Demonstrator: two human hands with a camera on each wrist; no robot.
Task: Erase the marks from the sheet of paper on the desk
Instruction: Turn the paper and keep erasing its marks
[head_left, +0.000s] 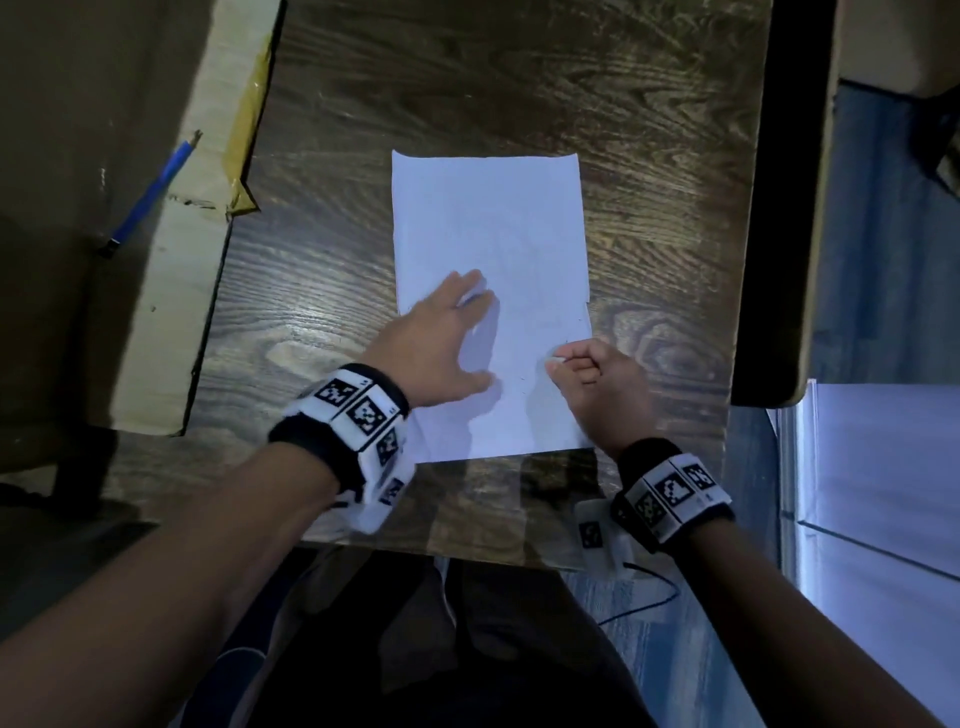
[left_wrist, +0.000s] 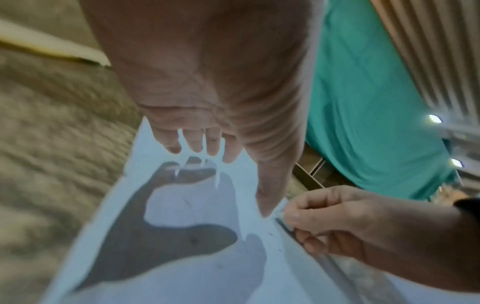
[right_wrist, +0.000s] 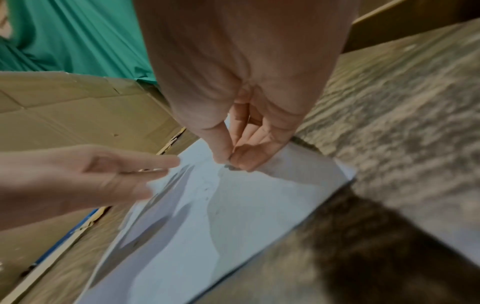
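Note:
A white sheet of paper (head_left: 488, 218) lies lengthwise on the dark wooden desk (head_left: 322, 291). My left hand (head_left: 457, 332) is over the sheet's lower left part, fingers straight and spread; in the left wrist view its shadow falls on the paper (left_wrist: 182, 277) beneath it. At the sheet's right edge my right hand (head_left: 561, 361) is curled, thumb and fingers pinching a small dark-tipped eraser (right_wrist: 232, 167) down onto the paper (right_wrist: 233, 216). Most of the eraser is hidden by the fingers. A few tiny dark specks (left_wrist: 187, 202) show on the sheet.
An open cardboard box (head_left: 171, 291) stands along the desk's left side, with a blue pencil (head_left: 150, 195) lying on it. The desk's dark right edge (head_left: 779, 208) runs close to the paper. Teal cloth (left_wrist: 363, 102) hangs beyond the desk.

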